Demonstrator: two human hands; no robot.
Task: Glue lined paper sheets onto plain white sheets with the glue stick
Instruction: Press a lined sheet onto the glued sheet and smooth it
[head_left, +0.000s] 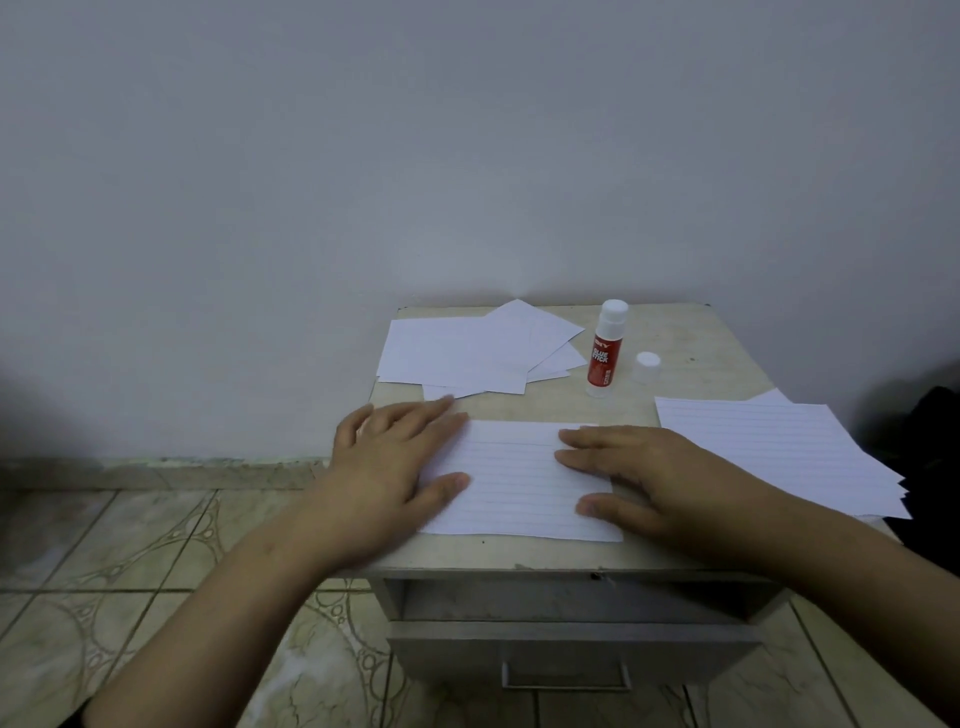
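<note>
Both hands flat and unclenched, fingers straight, nothing grasped: left hand (395, 457) pressing the left edge of a white ruled sheet of paper (519, 483), right hand (639, 478) pressing its right part, thumbs lying toward the near edge. Pressed this way, most likely, to smooth the ruled sheet down onto a plain sheet beneath and let the glue take; no backing sheet plainly distinguishable underneath, so whether one lies there cannot be told. Sheet centred near the front of a small beige bedside cabinet (701, 353) with a pale worn top, squarely within easy reach of both palms. At about eleven o'clock from the pressed sheet, a loose fan of plain white paper sheets (467, 353), overlapping at varied angles, probably the supply of backings. At about one o'clock, a red-and-white glue stick (605, 353) standing upright, white tip upward, parked clear of the work so as not to smear; just to its right, at about two o'clock, its small white cap (647, 366) set down separately, suggesting further use expected soon. At three o'clock, a stack of white lined sheets (779, 452), edges slightly staggered, overhanging the right side of the top, near the right hand for the next pick. Below the top, a grey drawer front with a metal handle (566, 675); patterned floor tiles (130, 571) off to the left.
</note>
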